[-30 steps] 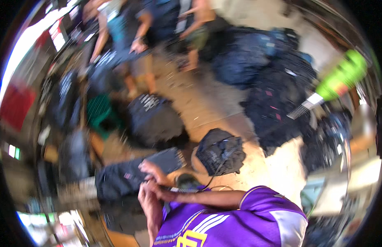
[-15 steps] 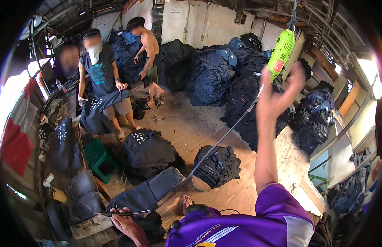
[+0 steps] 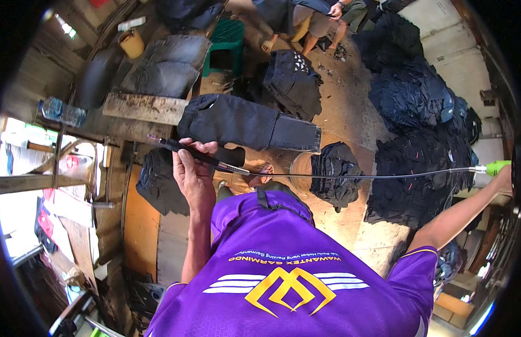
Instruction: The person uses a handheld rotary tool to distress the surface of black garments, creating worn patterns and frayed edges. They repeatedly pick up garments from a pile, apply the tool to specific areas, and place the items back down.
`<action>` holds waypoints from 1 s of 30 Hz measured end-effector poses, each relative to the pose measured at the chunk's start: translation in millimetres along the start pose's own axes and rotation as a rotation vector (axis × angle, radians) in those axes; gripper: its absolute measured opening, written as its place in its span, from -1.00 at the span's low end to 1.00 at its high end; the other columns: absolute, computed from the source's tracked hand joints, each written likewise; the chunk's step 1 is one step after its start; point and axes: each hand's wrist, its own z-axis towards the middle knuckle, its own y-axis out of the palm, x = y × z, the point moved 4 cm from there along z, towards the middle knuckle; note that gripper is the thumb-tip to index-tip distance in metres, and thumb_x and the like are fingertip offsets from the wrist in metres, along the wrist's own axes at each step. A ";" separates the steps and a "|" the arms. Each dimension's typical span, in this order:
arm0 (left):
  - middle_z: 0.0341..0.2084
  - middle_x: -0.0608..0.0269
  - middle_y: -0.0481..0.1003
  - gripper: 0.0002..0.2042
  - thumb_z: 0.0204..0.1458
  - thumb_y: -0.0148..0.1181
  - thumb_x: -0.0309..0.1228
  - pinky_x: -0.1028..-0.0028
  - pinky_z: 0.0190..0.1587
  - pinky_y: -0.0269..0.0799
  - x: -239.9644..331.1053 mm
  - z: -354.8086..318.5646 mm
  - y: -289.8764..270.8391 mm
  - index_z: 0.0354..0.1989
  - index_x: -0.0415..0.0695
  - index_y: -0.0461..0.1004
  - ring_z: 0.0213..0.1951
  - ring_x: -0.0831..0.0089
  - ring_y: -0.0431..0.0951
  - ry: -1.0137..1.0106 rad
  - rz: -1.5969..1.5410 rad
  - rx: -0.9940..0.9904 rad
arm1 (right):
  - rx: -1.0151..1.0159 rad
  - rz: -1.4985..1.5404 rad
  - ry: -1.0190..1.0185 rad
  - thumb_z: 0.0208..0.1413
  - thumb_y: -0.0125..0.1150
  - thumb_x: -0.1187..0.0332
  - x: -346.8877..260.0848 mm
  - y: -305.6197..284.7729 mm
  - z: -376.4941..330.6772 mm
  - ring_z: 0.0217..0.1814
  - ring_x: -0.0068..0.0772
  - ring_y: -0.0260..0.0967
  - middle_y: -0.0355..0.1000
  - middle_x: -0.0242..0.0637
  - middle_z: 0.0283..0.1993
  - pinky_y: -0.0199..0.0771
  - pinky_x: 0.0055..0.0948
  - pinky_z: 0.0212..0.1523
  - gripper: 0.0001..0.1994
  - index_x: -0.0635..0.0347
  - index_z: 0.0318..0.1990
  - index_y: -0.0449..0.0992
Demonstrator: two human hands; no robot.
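My left hand [image 3: 193, 174] is closed around the black handpiece [image 3: 175, 147] of a rotary tool, its thin tip pointing left. From the handpiece a flexible shaft [image 3: 333, 177] stretches right to the tool's lime-green motor body [image 3: 496, 167]. At the right rim, my right hand [image 3: 503, 182] is up against the motor body; its fingers are mostly cut off, so their grip does not show. Beyond my left hand, a pair of dark trousers [image 3: 232, 122] lies over a long narrow board [image 3: 312, 136].
Dark garments are stacked on a round stool [image 3: 301, 167] and in a bundle [image 3: 294, 84]. Large clothing heaps [image 3: 409, 101] lie at right. A green plastic stool [image 3: 226, 42], a yellowish cup [image 3: 131, 44] and a plastic bottle [image 3: 62, 111] stand around the bench. Co-workers' legs [image 3: 311, 39] show at the far side.
My view has tipped down and turned to the left. My right hand, blurred beside the hanging motor before, is now at the right rim against it. The left hand still holds the handpiece, now raised.
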 end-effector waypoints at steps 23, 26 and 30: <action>-0.14 0.11 0.66 -0.57 0.34 0.28 -0.60 0.46 -0.15 0.66 22.1 -42.0 69.6 0.37 -0.33 0.49 -0.19 0.40 0.73 -0.130 0.288 -0.429 | -1.410 1.864 -0.105 0.15 0.56 0.46 -231.3 -246.2 -379.6 0.18 -0.23 0.65 0.66 -0.08 0.13 0.62 -0.28 0.24 -0.62 0.28 0.13 0.69; -0.15 0.01 0.72 -0.51 0.31 0.30 -0.64 0.45 -0.21 0.70 28.7 -52.5 81.6 0.41 -0.32 0.46 -0.20 0.38 0.76 -0.080 0.232 -0.435 | -1.642 1.997 0.276 0.24 0.49 0.53 -244.9 -253.6 -373.9 0.17 -0.36 0.63 0.66 -0.10 0.11 0.64 -0.38 0.20 -0.65 0.36 0.17 0.66; -0.17 0.05 0.71 -0.50 0.23 0.38 -0.66 0.52 -0.28 0.69 38.5 -63.0 85.5 0.37 -0.29 0.51 -0.23 0.41 0.77 -0.002 0.278 -0.422 | -1.767 2.093 0.405 0.31 0.40 0.59 -243.1 -256.4 -371.1 0.14 -0.45 0.62 0.64 -0.12 0.09 0.64 -0.45 0.17 -0.69 0.41 0.17 0.64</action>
